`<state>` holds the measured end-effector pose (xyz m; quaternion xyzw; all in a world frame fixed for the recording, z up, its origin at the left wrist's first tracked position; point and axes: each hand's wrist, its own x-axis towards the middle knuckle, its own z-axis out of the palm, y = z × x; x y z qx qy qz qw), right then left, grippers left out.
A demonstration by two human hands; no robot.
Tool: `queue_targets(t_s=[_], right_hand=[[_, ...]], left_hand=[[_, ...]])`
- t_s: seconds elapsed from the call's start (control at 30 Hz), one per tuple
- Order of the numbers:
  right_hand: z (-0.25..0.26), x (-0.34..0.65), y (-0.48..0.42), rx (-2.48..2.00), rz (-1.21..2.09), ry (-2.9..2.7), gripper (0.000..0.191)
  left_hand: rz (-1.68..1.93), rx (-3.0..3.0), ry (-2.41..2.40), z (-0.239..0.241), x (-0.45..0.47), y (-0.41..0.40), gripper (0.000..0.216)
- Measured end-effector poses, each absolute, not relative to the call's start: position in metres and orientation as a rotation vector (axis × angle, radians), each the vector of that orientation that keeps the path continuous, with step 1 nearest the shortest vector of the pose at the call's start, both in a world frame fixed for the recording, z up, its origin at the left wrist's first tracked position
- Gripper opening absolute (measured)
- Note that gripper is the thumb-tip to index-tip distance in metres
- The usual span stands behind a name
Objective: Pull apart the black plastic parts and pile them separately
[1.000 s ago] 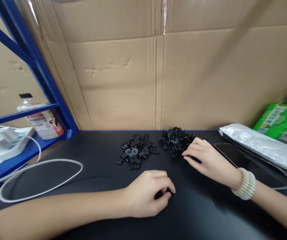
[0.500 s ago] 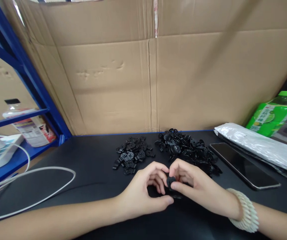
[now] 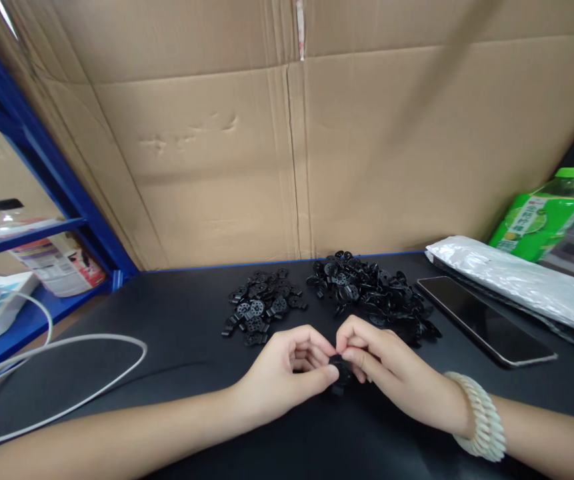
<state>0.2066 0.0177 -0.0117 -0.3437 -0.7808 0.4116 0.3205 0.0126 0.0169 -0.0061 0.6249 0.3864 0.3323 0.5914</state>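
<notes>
Between my two hands is a small round black plastic piece [image 3: 339, 377], dark against the black table and partly covered by fingers. My left hand [image 3: 289, 373] pinches its left side between thumb and fingers. My right hand [image 3: 384, 360] has thumb and forefinger pressed together at its upper right edge, the fingertips of both hands nearly touching. Just beyond the hands lie two heaps of black plastic parts: a smaller left heap [image 3: 261, 303] of discs with holes and tabs, and a larger right heap [image 3: 371, 293] of similar round pieces.
A phone [image 3: 487, 320] lies on the black table [image 3: 181, 333] at right, beside a silvery plastic package [image 3: 521, 280] and a green bottle [image 3: 541, 220]. A white cable [image 3: 141, 353] loops at left near a blue rack [image 3: 101, 233]. Cardboard [image 3: 217, 167] stands behind.
My left thumb has closed onto the black piece, which was held mainly by my right hand. My right fingers have drawn together at its edge. The view has shifted slightly.
</notes>
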Motion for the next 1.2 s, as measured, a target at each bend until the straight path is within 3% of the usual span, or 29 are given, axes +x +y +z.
queue_targets(t_s=[0.23, 0.53, 0.87, 1.07, 1.2], right_hand=[[-0.006, 0.206, 0.016, -0.98, 1.105, -2.13, 0.035], [-0.004, 0.202, 0.014, -0.953, 0.943, -2.199, 0.037], [-0.005, 0.202, 0.015, -0.936, 1.009, -2.136, 0.041], [-0.007, 0.207, 0.018, -0.935, 1.143, -1.998, 0.036], [-0.007, 0.208, 0.018, -0.92, 1.159, -2.009, 0.039]], left_hand=[[0.956, 1.303, 0.897, -0.007, 0.013, 0.013, 0.023], [0.933, 1.223, 0.87, -0.004, 0.012, 0.013, 0.026], [0.903, 1.259, 0.913, -0.003, 0.011, 0.012, 0.026], [1.14, 1.688, 1.2, 0.05, -0.021, 0.063, 0.02], [0.854, 1.971, 1.443, 0.085, -0.063, 0.101, 0.01]])
